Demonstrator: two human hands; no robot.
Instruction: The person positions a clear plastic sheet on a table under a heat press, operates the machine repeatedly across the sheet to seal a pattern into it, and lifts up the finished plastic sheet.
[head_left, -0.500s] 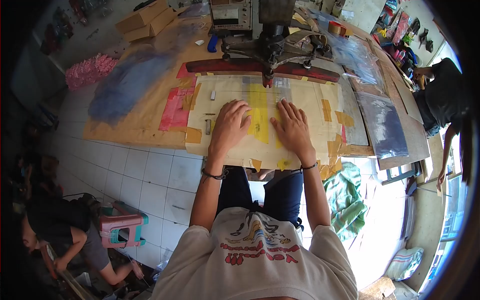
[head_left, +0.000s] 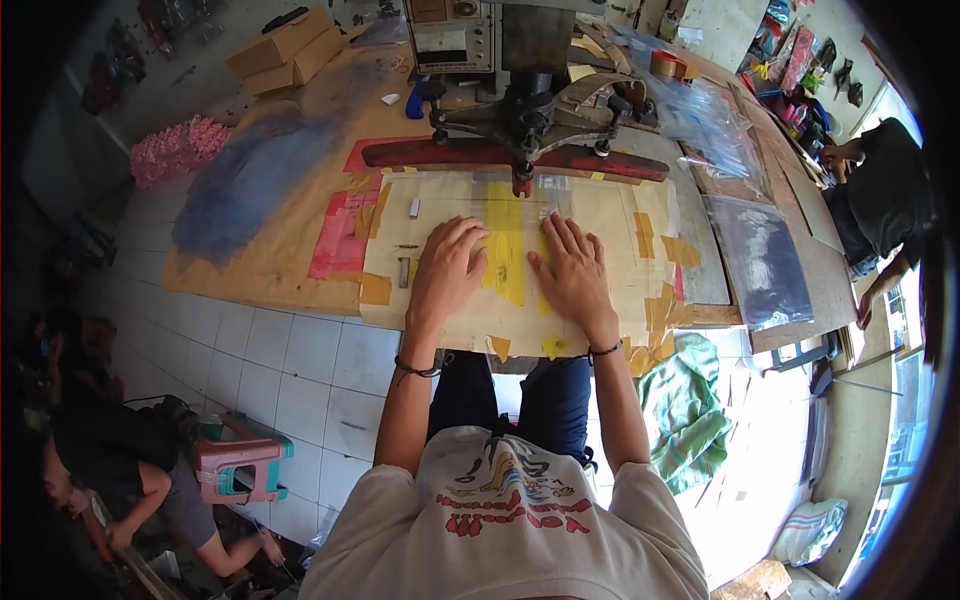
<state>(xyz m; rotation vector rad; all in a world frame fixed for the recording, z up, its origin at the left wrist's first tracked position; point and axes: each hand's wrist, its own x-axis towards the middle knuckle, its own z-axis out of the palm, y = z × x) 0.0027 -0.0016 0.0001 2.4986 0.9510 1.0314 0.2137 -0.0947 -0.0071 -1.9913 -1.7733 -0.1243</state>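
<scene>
My left hand [head_left: 450, 268] lies palm down with fingers outstretched on a tan board [head_left: 420, 320], just left of a yellow strip [head_left: 508, 250]. Flat on the right side of that strip is my right hand [head_left: 575, 268], its fingers a little apart. Clear plastic film [head_left: 555, 195] shows near my right fingertips, running back under a press head. The press has a long red bar [head_left: 425, 154] just beyond my fingers, above the board's far edge. Two small metal pieces, one of them a short bar [head_left: 404, 272], rest on the board left of my left hand.
A control box [head_left: 450, 45] stands behind the press. Stacked clear sheets [head_left: 715, 120] and a dark plastic-wrapped panel [head_left: 765, 255] lie on the right. One person [head_left: 880, 190] stands far right; another [head_left: 120, 440] bends low left beside a stool [head_left: 240, 465].
My view has shifted, so the table appears slightly lower and further left. Both my hands stay flat on the board. The person at right has raised a hand to the table edge.
</scene>
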